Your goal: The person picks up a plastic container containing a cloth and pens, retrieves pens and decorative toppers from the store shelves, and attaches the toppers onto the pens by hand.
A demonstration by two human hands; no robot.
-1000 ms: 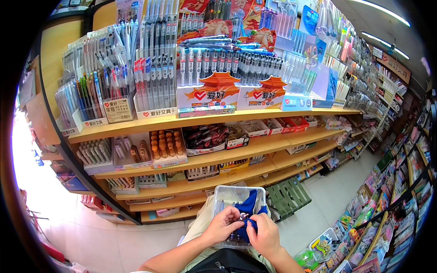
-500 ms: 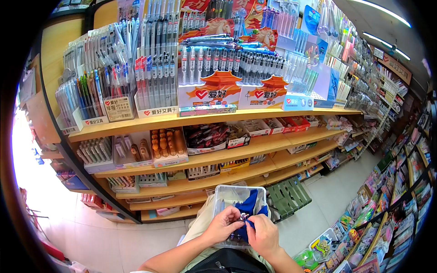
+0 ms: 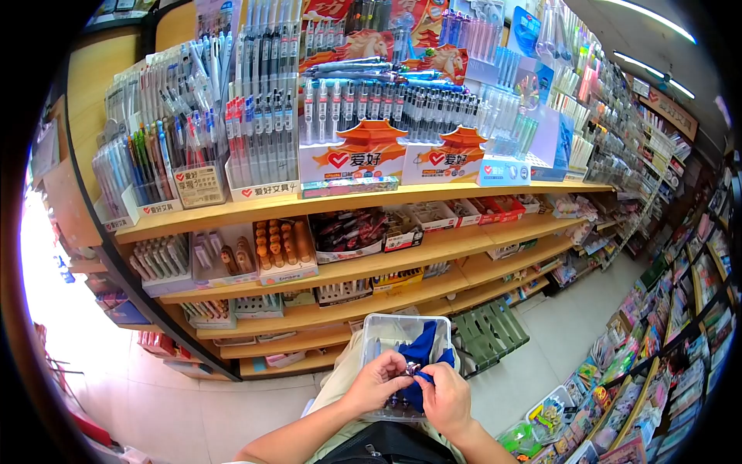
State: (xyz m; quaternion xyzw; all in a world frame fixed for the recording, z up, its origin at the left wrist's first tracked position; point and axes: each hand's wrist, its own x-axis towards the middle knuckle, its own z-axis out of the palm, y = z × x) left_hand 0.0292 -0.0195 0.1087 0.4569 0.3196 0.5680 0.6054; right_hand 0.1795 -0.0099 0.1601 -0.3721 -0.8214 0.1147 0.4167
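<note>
with the clock face centred on the hands and twelve straight ahead, a black bag (image 3: 390,442) lies nearest, at six, against the person's body. the two hands work close together over a clear box (image 3: 374,329) resting on the pale trousers (image 3: 346,362). the left hand (image 3: 377,384), coming in from eight, has thumb and forefinger pinched on a small shiny piece (image 3: 412,369); the piece is too small to name. the right hand (image 3: 447,396), from four, has its fingertips closed on the blue cloth (image 3: 418,342) just beside that piece. the cloth spreads inside the box, mostly toward twelve and one, and more small shiny bits (image 3: 398,402) show below the hands. past the box, a green crate (image 3: 491,336) sits at two on the floor (image 3: 170,402), whose pale tiles also show toward nine. at three, racks (image 3: 657,348) carry many bright packets. ahead stand wooden shelves (image 3: 464,241): orange pens (image 3: 282,243) between ten and eleven, dark packets (image 3: 352,232) at eleven, a red tray (image 3: 501,209) near one. on the top shelf, white display boxes (image 3: 354,164) near twelve hold upright pens (image 3: 332,107). farthest, at one, lit ceiling tubes (image 3: 657,22).
</note>
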